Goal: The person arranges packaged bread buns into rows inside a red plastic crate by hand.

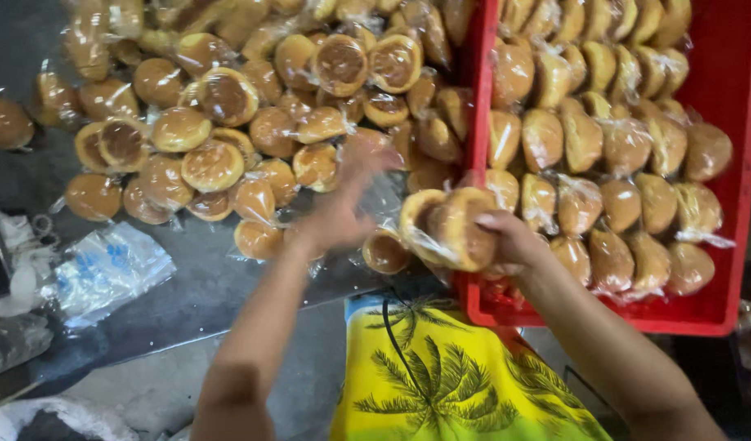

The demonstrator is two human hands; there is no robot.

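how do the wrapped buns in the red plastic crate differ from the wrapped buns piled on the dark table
The buns in the red plastic crate stand on edge in tight rows; the buns piled on the dark table lie flat and jumbled. The crate walls contain its buns; the table pile spreads loose. Both are round, golden-brown and wrapped in clear plastic.

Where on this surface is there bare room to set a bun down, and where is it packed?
Bare dark table shows between the bun pile, the clear plastic bags and the left hand; another patch at far left above them. The red crate is packed, save a strip along its right wall. The right hand holds wrapped buns.
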